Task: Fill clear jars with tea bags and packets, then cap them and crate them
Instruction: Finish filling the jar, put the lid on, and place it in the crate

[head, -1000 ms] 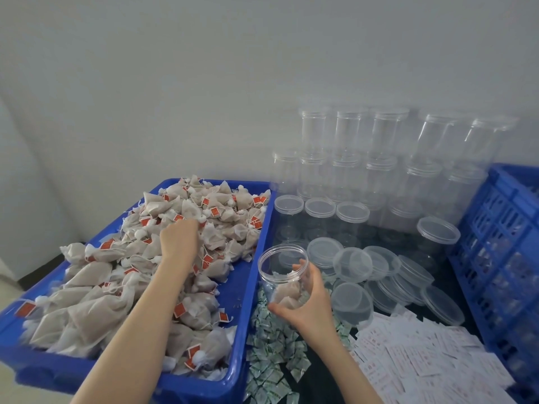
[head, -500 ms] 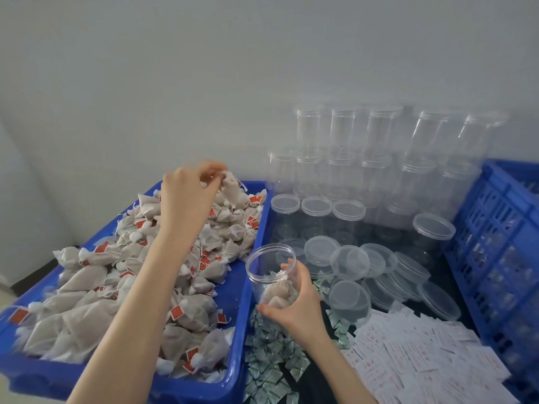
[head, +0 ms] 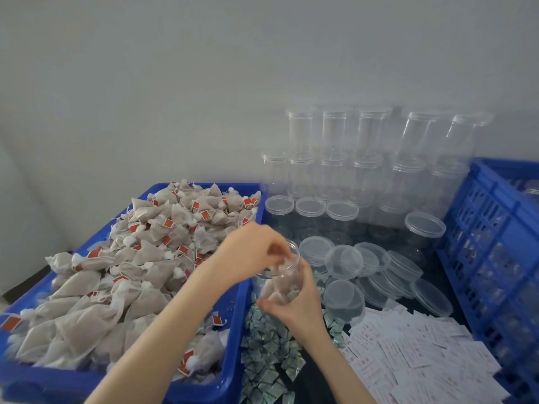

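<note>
Head view: little free room, blue bin (head: 233, 330) edge left of center, loose lids (head: 344, 260) right. Clear jar (head: 281, 282) at center, wrapped by right hand (head: 297, 307). Left hand (head: 250, 252) over jar mouth, fingers curled, blurry, pinching something pale.

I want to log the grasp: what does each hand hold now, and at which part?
The right hand grips the open jar around its lower body. The left hand pinches something pale over the jar's mouth; it is too blurred to name.
</note>
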